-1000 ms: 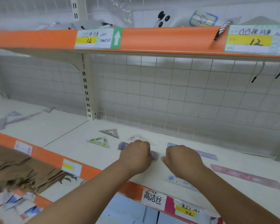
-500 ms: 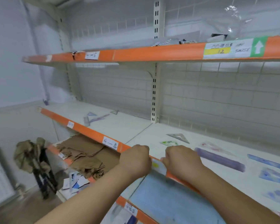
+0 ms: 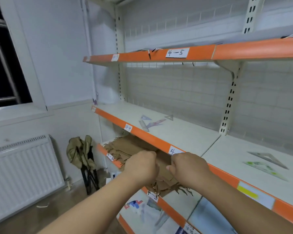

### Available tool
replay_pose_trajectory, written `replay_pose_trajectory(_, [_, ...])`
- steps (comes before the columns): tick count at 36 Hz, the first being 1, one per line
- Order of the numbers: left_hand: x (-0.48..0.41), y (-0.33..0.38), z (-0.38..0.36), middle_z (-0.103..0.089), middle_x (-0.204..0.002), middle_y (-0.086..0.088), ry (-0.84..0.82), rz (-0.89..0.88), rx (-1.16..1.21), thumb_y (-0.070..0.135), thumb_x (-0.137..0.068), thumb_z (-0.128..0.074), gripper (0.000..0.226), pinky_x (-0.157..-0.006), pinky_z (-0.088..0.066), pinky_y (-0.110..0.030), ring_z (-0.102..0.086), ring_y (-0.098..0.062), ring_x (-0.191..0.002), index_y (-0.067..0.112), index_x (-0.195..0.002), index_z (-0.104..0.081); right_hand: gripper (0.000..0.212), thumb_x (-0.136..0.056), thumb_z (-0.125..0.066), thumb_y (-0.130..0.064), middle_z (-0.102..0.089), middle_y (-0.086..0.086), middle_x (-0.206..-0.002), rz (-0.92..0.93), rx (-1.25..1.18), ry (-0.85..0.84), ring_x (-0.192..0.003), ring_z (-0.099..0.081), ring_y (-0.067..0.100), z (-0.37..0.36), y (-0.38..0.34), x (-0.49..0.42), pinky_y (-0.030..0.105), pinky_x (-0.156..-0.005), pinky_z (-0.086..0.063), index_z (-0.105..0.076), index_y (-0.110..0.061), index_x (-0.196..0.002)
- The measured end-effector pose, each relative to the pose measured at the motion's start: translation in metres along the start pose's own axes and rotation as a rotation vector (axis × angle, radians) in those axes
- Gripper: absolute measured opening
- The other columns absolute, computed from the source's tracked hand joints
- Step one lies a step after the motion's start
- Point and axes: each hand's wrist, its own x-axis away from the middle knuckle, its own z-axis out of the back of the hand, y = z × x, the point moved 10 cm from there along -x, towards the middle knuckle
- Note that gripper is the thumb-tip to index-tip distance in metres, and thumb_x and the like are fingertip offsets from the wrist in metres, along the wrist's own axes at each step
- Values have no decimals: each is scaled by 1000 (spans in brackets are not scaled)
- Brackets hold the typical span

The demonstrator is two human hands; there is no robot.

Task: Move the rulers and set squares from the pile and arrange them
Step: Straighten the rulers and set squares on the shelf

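Note:
A small pile of translucent rulers and set squares (image 3: 150,123) lies on the left bay of the middle shelf (image 3: 176,132), with one small grey set square (image 3: 169,117) just behind it. On the right bay lie a grey set square (image 3: 267,158) and a green-printed one (image 3: 265,168). My left hand (image 3: 140,166) and my right hand (image 3: 188,168) hang side by side in the air, in front of and below the shelf's orange edge. Both have curled fingers, and nothing shows in either.
An upper shelf (image 3: 176,54) overhangs the middle one. Brown shredded cardboard (image 3: 125,149) fills the shelf below, behind my hands. A radiator (image 3: 24,166) and a folded stool (image 3: 83,157) stand on the floor to the left, under a window.
My view has swung left from the right bay toward the left bay. My hands left the purple ruler on the right bay and moved off the shelf, out in front of its edge.

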Motion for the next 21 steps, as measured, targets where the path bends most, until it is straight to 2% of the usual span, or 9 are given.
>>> replay_pose_trajectory(2, [-6,-15,-1,-51,-83,-2,0,4,9,31,-96,-42,21,-65,-43,-30,-50,-22,-76,18,-80,-46,23,-95,-46,-42,-62,3,-102,16,-7,-8,-99,-58,24,-6,-10,-16,29,-69,-38,-47,-21,-85])
replay_pose_trajectory(6, [-25,-48,-5,-61,-93,-5,17,54,36,26,-94,-41,18,-66,-45,-31,-59,-24,-87,16,-85,-52,22,-95,-46,-40,-62,2,-100,53,-40,-21,-97,-58,24,-21,-27,-53,28,-68,-38,-54,-20,-91])
replay_pose_trajectory(10, [-56,-79,-8,-61,-95,-5,14,91,39,27,-95,-41,20,-63,-40,-28,-59,-24,-88,14,-88,-55,22,-95,-46,-40,-53,0,-89,99,-59,-19,-85,-53,22,-33,-41,-98,28,-66,-36,-50,-20,-88])
replay_pose_trajectory(13, [-85,-98,-6,-60,-93,-5,11,107,13,26,-95,-41,19,-61,-39,-27,-60,-24,-87,14,-87,-55,23,-95,-46,-40,-54,1,-90,99,-81,-23,-86,-53,22,-38,-42,-135,27,-61,-34,-49,-20,-85])
replay_pose_trajectory(15, [-108,-109,-3,-61,-94,-7,17,107,-7,26,-94,-41,19,-62,-39,-28,-60,-25,-89,15,-79,-48,23,-95,-46,-40,-59,3,-95,93,-77,-22,-88,-54,22,-39,-39,-162,28,-65,-36,-50,-20,-86])
replay_pose_trajectory(17, [-132,-119,1,-62,-99,-7,23,115,-13,26,-95,-40,19,-67,-44,-29,-60,-25,-92,15,-83,-50,20,-96,-45,-36,-61,4,-96,92,-65,-11,-86,-54,21,-38,-36,-190,28,-65,-36,-50,-20,-86])
replay_pose_trajectory(21, [-173,-135,6,-61,-100,-9,44,123,-28,27,-94,-42,21,-71,-47,-31,-60,-27,-91,11,-94,-56,25,-97,-44,-32,-62,6,-97,69,-24,16,-88,-60,25,-35,-25,-240,28,-66,-38,-59,-14,-104])
